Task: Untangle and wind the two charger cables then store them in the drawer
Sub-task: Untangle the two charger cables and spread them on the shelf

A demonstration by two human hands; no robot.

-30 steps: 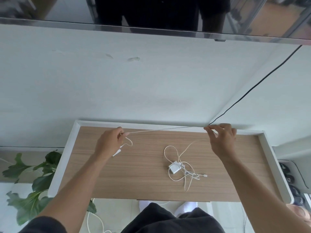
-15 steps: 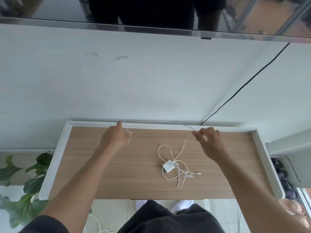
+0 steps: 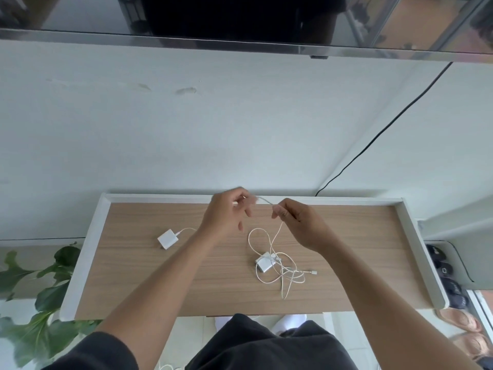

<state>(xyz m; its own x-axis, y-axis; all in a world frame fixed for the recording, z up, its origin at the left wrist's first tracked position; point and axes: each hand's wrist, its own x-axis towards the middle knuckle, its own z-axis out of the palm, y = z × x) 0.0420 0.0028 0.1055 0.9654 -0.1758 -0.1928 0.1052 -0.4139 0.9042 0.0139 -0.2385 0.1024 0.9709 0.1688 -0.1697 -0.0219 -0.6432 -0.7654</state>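
Note:
Two white charger cables lie on the wooden table top (image 3: 133,276). One white adapter (image 3: 167,238) sits at the left, and its thin cable (image 3: 264,201) runs up behind my left wrist and between my hands. My left hand (image 3: 226,214) pinches that cable above the table's far edge. My right hand (image 3: 296,222) pinches the same cable a short way to the right. From my right hand it drops into a loose tangle (image 3: 282,271) around the second adapter (image 3: 264,264) near the middle. A free plug end (image 3: 313,272) points right.
The table has a raised white rim (image 3: 82,255) and stands against a white wall. A black cord (image 3: 373,140) runs down the wall to the back edge. A green plant (image 3: 40,295) is at the left, dark objects (image 3: 448,284) on a shelf at the right.
My hands were far apart with the cable stretched between them; they have now come close together above the back middle of the table. The left adapter now lies in view on the table.

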